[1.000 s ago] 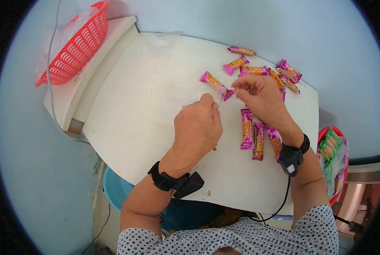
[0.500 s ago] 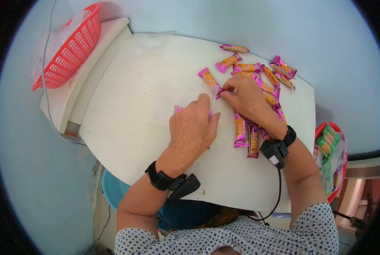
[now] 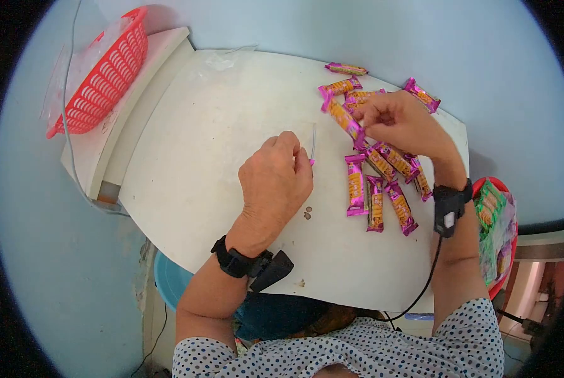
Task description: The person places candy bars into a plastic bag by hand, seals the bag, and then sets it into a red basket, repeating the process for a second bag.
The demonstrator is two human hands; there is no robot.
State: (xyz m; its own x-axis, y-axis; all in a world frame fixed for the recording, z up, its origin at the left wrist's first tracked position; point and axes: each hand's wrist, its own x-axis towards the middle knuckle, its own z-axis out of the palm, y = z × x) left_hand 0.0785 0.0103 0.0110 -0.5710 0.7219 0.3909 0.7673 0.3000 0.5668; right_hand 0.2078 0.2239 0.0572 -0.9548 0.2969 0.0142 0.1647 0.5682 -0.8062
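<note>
My left hand [image 3: 272,179] is closed over the middle of the table, gripping a clear plastic bag [image 3: 313,143] whose edge stands up past the fingers. A bit of pink wrapper shows beside the thumb; most of the bag is hidden by the hand. At the upper right, my right hand [image 3: 398,123] pinches the lower end of a pink-and-orange wrapped snack bar [image 3: 343,118], which looks raised above the others. More wrapped bars [image 3: 356,184] lie loosely around and below this hand, some partly covered by it.
The white table [image 3: 187,157] meets a blue wall at the back. On a ledge at left leans a red basket [image 3: 109,79] with clear plastic in it. A red container [image 3: 512,252] of green packets is at right, a blue tub [image 3: 170,280] below left. A cable trails from the right wrist.
My right hand has moved right and slightly up, carrying a bar over the pile. My left hand has shifted slightly left with the bag. Bars beneath the right forearm are now uncovered.
</note>
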